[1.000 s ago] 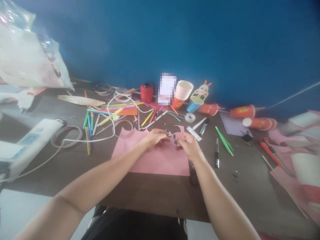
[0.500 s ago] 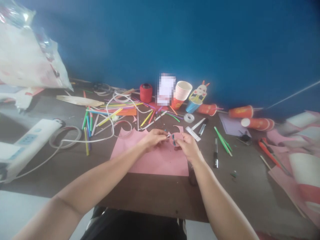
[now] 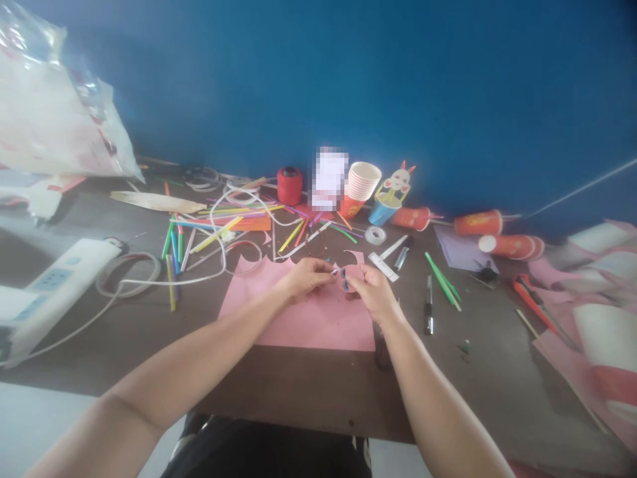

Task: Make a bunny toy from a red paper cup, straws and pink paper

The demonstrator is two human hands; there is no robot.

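Observation:
My right hand (image 3: 375, 289) pinches a small round pink paper cutout (image 3: 355, 274) at its right edge. Dark blue patches mark the cutout's left side. Close by on the left, the fingertips of my left hand (image 3: 311, 279) are pressed together on something small and pale, too tiny to name. Both hands are just above a pink paper sheet (image 3: 308, 325) whose far edge has scalloped cuts. A curved pink scrap (image 3: 356, 255) lies beyond the fingers.
Colored sticks (image 3: 219, 236), a white cable (image 3: 174, 281) and a power strip (image 3: 64, 285) lie left. Behind stand a red spool (image 3: 289, 186), stacked paper cups (image 3: 363, 180) and a blue cup (image 3: 383, 209). To the right are a pen (image 3: 428, 305), tape roll (image 3: 375, 235) and cutter (image 3: 535, 302).
My hands stay almost in place, with the round cutout still held in the right one. The view has shifted very slightly.

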